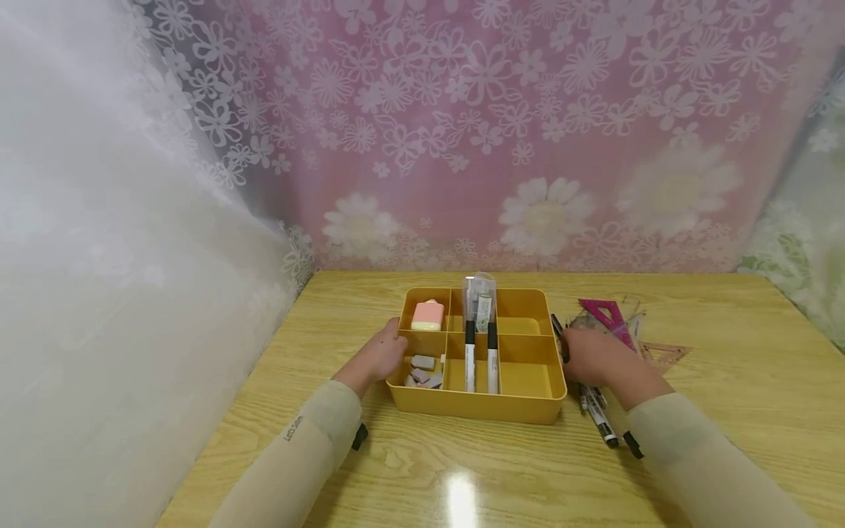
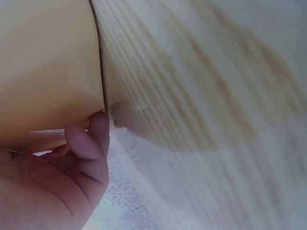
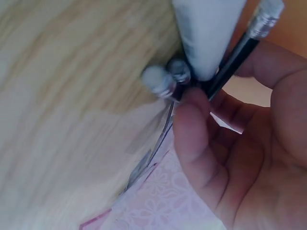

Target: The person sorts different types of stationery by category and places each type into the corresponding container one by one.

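A pale cream left sleeve [image 1: 300,455] is showing toward the head view's seven o'clock, bearing small dark lettering [image 1: 293,427] and, at its three-o'clock edge, a black piece [image 1: 359,437], while a matching right sleeve [image 1: 706,462] is showing toward four o'clock with a second black piece [image 1: 632,444] at its nine-o'clock edge.

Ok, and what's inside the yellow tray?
The yellow tray holds a pink-and-cream object back left, small pale blocks front left, and a clear packet behind two black-capped markers in the middle. What's beneath them is hidden.

Right grip [image 3: 247,155] holding black pencil [image 3: 236,64], white object [image 3: 210,36] alongside, wood-grain tabletop [image 3: 72,72]
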Demonstrator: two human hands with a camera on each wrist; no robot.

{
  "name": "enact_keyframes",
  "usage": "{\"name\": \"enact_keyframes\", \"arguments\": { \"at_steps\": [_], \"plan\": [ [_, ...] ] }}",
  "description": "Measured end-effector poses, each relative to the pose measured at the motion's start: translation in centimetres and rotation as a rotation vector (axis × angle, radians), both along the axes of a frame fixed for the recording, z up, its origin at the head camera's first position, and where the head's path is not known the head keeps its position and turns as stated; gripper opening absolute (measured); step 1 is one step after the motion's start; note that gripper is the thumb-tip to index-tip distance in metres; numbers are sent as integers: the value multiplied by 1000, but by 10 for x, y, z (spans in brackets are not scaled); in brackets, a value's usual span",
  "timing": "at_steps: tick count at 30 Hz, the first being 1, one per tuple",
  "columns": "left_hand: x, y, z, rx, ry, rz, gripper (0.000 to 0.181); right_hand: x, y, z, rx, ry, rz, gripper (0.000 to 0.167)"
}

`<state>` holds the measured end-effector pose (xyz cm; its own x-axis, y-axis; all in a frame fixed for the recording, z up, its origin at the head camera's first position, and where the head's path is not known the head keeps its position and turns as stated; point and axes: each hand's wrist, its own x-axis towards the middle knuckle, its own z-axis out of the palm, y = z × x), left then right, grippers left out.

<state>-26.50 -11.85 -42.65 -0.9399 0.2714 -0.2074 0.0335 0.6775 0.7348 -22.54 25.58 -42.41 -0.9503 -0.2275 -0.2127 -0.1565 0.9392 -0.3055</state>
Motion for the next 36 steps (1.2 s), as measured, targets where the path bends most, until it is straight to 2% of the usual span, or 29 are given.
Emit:
{"name": "enact_keyframes", "arguments": {
  "at_steps": [8, 15, 20, 25, 28, 36],
  "plan": [
    [1, -2, 2, 14, -12, 8, 55, 8, 5, 3, 14, -17, -23, 37],
    [1, -1, 0, 20, -16, 5, 55, 13, 11, 3, 99, -31, -61, 37],
    [2, -1, 0, 9, -16, 13, 55, 13, 13, 3, 104, -45, -64, 31],
    [2, -1, 0, 17, -16, 10, 57, 12, 18, 3, 3, -3, -53, 24],
    [2, 0, 1, 21, -19, 10, 57, 15, 19, 10, -76, 49, -33, 23],
    [0, 0, 0, -3, -10, 6, 58, 39, 8, 49, -258, 191, -44, 27]
  ]
}}
